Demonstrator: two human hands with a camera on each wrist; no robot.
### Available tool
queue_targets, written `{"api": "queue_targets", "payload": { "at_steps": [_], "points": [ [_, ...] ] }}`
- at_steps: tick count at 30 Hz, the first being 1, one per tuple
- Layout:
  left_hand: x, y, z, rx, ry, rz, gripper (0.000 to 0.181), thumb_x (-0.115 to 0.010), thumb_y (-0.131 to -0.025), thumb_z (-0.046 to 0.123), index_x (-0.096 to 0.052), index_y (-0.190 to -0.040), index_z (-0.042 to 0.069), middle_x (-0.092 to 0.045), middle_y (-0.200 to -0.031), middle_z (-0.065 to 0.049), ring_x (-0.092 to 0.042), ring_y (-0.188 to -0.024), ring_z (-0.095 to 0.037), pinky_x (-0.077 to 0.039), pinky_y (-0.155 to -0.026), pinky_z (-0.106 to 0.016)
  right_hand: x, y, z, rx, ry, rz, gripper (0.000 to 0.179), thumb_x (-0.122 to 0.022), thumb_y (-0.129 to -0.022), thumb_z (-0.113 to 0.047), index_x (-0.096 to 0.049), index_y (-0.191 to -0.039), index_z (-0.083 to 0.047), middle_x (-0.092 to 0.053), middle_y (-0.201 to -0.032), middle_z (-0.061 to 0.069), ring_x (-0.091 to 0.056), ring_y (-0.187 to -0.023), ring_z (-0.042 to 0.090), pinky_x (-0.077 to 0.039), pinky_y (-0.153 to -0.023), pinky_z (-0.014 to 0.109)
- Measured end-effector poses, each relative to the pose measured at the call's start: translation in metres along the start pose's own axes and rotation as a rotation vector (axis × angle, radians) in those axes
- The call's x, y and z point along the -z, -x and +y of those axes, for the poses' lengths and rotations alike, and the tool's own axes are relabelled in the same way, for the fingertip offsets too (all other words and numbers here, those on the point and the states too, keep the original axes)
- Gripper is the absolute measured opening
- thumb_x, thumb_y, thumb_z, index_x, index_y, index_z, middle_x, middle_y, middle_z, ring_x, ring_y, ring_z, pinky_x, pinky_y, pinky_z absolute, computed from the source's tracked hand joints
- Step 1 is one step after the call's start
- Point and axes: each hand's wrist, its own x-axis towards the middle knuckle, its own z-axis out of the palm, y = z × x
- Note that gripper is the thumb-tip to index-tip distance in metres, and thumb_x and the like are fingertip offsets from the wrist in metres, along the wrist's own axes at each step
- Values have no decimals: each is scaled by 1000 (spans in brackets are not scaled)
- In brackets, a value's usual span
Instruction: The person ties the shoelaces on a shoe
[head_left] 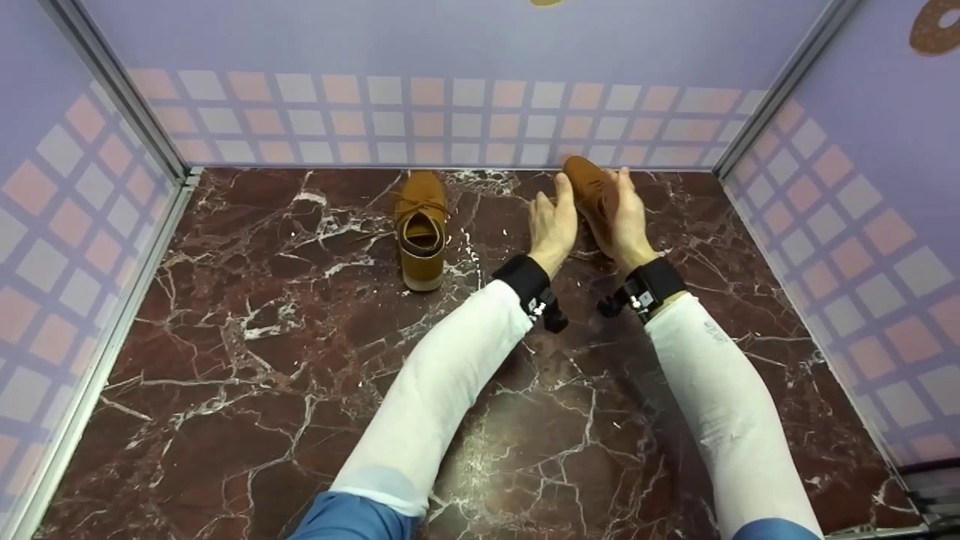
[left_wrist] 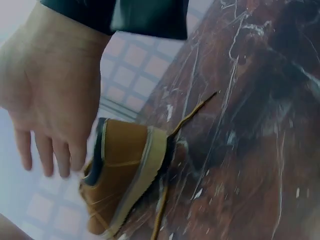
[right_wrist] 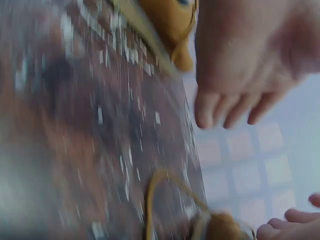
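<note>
Two brown lace-up shoes are on the floor. The left shoe stands with its toe toward the back wall and its opening facing up. The other shoe leans its toe toward the back left, close to that wall. Between the shoes is my left hand, its fingers extended and nothing in its grasp. My right hand, fingers straight, overlaps the right side of the right shoe and hides part of it. A loose lace trails beside a shoe in the left wrist view.
Dark red marble-patterned flooring spreads beneath everything. A lilac back wall with pink and white squares rises behind the shoes. Side panels close off the left and right. Another curved lace shows in the right wrist view.
</note>
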Motion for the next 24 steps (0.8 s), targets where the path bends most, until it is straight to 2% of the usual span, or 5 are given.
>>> {"api": "queue_targets", "payload": {
  "at_steps": [4,6,17,21,24],
  "points": [
    [-17,-1,-3,13,-18,-35,89,-25,-117,70,-40,-172,2,-46,-178,-19,-45,-166,-37,-35,-141,-45,34,-13,8,67,370,205,70,-37,-119,-53,-49,-168,-4,-47,-178,16,-40,-169,31,-28,-143,39],
    [-23,-2,-7,-2,-24,-63,87,-25,-117,70,-48,-168,4,-54,-173,-19,-52,-161,-37,-40,-137,-45,48,-17,14,34,450,250,72,-39,-118,-57,-49,-169,-7,-47,-178,15,-39,-169,31,-28,-143,40],
    [-50,-36,-37,-69,60,-199,101,-27,-109,84,-53,-165,4,-56,-171,-16,-52,-162,-34,-42,-135,-39,66,-27,38,-119,450,179,80,-25,-119,-64,-46,-171,-7,-41,-182,13,-33,-173,30,-24,-145,42],
    [-81,-80,-70,-80,80,-250,121,-28,-96,100,-46,-171,7,-47,-179,-10,-43,-168,-25,-37,-138,-32,68,-29,41,-145,446,172,81,-27,-118,-66,-45,-172,-8,-39,-183,12,-31,-173,30,-24,-145,43],
    [-86,-87,-76,-55,96,-280,132,-26,-89,106,-34,-176,7,-35,-185,-12,-35,-172,-25,-32,-141,-34,67,-30,45,-164,446,160,81,-29,-118,-65,-39,-175,-8,-35,-185,12,-27,-175,30,-21,-146,44]
  ]
}}
